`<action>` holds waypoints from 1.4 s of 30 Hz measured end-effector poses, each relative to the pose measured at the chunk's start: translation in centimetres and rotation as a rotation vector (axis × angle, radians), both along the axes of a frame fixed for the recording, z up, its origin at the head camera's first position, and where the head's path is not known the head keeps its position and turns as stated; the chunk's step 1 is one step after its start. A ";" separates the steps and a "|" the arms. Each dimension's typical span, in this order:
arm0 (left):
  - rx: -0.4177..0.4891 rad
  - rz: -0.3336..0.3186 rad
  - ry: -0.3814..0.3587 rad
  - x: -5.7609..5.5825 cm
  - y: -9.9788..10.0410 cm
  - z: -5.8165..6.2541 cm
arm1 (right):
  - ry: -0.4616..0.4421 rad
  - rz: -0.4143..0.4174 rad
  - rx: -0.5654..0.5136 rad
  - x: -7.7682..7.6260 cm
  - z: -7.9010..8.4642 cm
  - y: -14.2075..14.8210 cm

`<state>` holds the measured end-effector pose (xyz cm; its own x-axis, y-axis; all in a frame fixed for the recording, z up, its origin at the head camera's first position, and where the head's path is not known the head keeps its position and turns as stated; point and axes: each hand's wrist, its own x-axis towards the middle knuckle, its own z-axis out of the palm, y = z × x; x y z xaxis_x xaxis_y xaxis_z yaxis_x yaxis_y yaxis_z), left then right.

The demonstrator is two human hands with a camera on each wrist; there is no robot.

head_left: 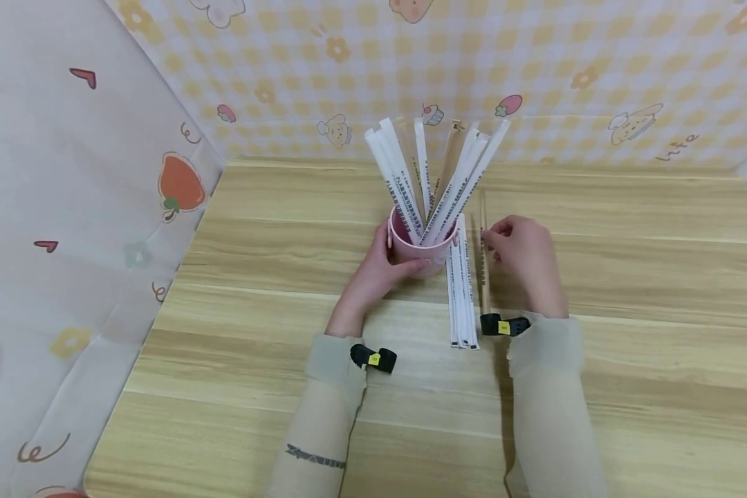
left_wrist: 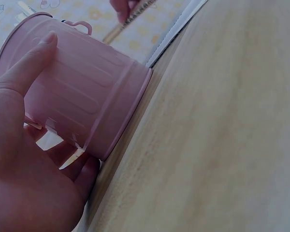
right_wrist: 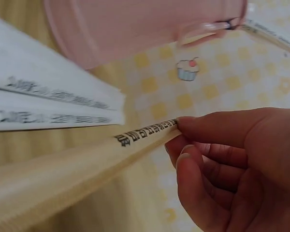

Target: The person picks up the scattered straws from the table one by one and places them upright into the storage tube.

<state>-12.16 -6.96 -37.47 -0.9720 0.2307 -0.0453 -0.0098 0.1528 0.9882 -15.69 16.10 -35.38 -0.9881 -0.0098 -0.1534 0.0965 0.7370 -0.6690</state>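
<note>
A small pink bucket (head_left: 434, 259) with little side handles stands upright on the table, full of white (head_left: 389, 166) and brown paper-wrapped straws (head_left: 451, 153). My left hand (head_left: 380, 266) holds it from the left, thumb across the front and fingers around the far side and near the base. To the bucket's right, my right hand (head_left: 526, 252) pinches a brown paper-wrapped straw (right_wrist: 92, 166) between thumb and fingertips; printed lettering runs along it. Between that straw and the bucket, several white wrapped straws (head_left: 462, 304) lie side by side on the table.
The wooden table (head_left: 255, 242) meets a wall covering with yellow checks (head_left: 361, 83) at the back. On the left is a white wall covering (head_left: 50, 207) with printed strawberries and hearts. Each wrist carries a small black camera (head_left: 373, 358).
</note>
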 end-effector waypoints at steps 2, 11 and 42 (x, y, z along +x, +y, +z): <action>0.003 -0.001 0.001 0.0 0.0 0.0 | 0.042 -0.017 -0.010 0.2 0.7 0.1; 0.000 -0.001 -0.007 0.0 0.0 -0.1 | 0.274 -0.186 -0.168 1.1 4.1 0.5; -0.014 -0.001 -0.005 0.0 0.0 -0.2 | 0.886 -0.401 -1.065 4.1 9.6 -1.2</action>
<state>-12.12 -6.99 -37.63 -0.9715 0.2307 -0.0539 -0.0150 0.1668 0.9859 -11.56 14.92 -25.81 -0.7166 0.5688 0.4037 -0.5571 -0.1185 -0.8219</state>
